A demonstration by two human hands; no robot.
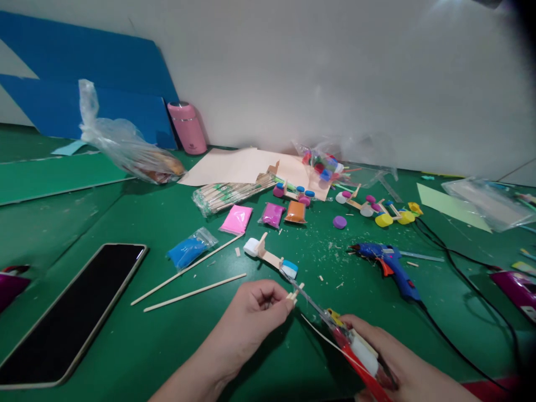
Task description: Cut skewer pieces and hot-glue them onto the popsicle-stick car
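Above the surface (104, 223), your right hand (383, 349) wraps and your left hand (255, 312) pinches, respectively, the tool (340, 336), judged stiff, best held by its red handle (363, 373), and the sticks (295, 294) beside its blade (313, 304), judged light, rigid and snappable, best held near one end.

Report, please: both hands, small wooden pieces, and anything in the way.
Left hand pinching small wooden pieces. Right hand gripping red-handled tool beside them. Capped wooden assembly near tool's tip, possibly in the way.
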